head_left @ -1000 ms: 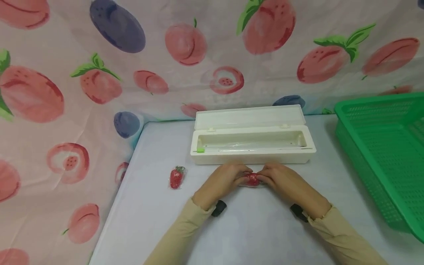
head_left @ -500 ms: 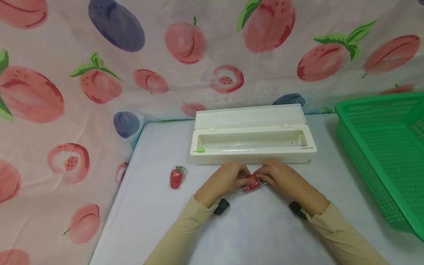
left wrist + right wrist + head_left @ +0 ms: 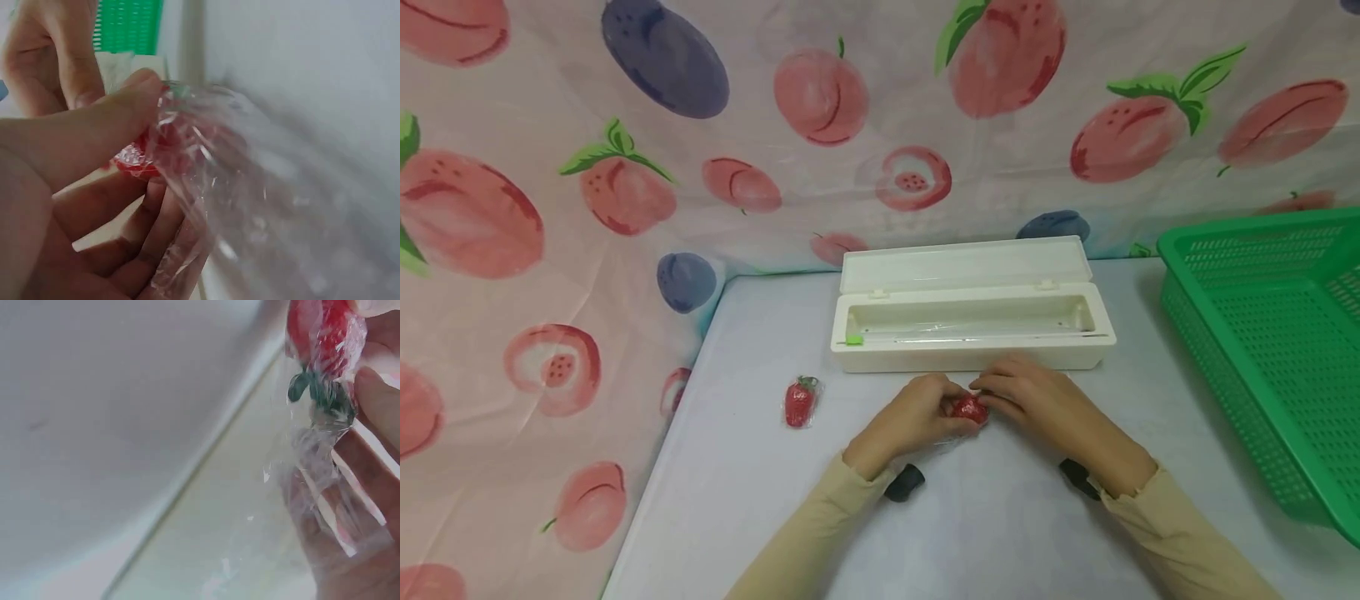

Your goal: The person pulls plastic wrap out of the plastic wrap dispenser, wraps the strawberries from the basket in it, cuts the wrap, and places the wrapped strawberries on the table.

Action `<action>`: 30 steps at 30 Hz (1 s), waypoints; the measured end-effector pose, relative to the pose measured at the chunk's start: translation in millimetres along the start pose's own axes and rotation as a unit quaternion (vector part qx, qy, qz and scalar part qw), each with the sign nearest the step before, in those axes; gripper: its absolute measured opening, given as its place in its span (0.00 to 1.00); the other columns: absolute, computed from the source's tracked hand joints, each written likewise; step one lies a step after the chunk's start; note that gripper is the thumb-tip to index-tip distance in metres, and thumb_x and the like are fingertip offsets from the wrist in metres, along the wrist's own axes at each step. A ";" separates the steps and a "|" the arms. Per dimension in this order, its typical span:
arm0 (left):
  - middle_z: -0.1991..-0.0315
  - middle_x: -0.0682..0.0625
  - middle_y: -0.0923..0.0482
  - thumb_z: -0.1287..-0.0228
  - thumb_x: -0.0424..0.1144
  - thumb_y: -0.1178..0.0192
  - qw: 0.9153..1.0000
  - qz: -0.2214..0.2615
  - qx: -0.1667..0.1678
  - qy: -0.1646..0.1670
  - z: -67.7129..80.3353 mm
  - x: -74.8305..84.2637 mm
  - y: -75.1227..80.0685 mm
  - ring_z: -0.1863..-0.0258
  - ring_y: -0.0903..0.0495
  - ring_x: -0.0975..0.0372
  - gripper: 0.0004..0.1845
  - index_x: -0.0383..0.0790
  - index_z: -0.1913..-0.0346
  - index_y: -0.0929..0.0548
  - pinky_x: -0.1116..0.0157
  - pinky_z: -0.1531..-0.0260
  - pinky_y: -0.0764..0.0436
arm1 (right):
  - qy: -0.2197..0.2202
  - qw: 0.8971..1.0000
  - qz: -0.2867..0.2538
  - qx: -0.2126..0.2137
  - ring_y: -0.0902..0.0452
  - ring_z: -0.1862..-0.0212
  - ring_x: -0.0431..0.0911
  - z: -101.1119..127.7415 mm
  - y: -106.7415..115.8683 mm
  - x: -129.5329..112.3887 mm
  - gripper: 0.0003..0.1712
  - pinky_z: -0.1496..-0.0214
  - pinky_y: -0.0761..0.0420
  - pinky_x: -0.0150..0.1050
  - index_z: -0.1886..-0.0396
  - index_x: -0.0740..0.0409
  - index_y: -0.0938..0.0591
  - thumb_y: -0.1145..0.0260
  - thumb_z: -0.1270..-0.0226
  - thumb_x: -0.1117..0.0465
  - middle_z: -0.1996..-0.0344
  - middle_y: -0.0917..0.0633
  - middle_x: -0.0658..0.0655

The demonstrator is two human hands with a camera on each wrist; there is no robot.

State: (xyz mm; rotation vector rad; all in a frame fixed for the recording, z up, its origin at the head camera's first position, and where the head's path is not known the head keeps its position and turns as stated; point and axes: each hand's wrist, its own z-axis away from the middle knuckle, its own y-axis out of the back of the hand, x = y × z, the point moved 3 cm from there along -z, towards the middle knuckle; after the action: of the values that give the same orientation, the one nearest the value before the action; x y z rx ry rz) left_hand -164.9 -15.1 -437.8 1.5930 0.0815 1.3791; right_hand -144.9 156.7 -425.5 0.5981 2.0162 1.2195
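Between both hands, a red strawberry [image 3: 970, 408] is wrapped in clear cling film [image 3: 250, 194]. My left hand [image 3: 917, 414] holds it, thumb on top and fingers curled underneath in the left wrist view. A loose end of film trails from it there. My right hand [image 3: 1037, 402] pinches the film at the leafy end, where green leaves [image 3: 331, 400] show through in the right wrist view. More loose film lies over the right fingers. A second wrapped strawberry [image 3: 800, 402] lies on the table left of the hands.
Just behind the hands stands a long white cling film box [image 3: 970, 358], lid [image 3: 966, 267] raised, with a small green slider [image 3: 854, 340] at its left. A green plastic basket [image 3: 1217, 354] is at the right. A fruit-print cloth [image 3: 737, 233] hangs behind the white table.
The strawberry between the hands has turned, and its film hangs differently. The right fingers have shifted slightly at its leafy end. The second strawberry, box and basket stay put.
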 end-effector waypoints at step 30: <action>0.63 0.46 0.12 0.54 0.34 0.21 0.957 0.270 0.104 0.021 28.6 13.0 6.5 0.67 0.13 0.65 0.20 0.36 0.54 0.12 0.69 0.63 0.14 | -0.003 0.991 -0.069 0.118 0.18 0.44 0.53 3.7 19.3 -4.7 0.23 0.43 0.21 0.51 0.46 0.59 0.15 0.29 0.42 0.73 0.48 0.14 0.56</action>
State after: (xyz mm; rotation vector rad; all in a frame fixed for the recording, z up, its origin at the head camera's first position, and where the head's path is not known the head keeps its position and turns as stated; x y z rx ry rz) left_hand -141.4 -28.0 -420.2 1.8437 -0.2071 1.8735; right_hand -138.5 164.3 -407.9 0.5622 2.1755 0.9054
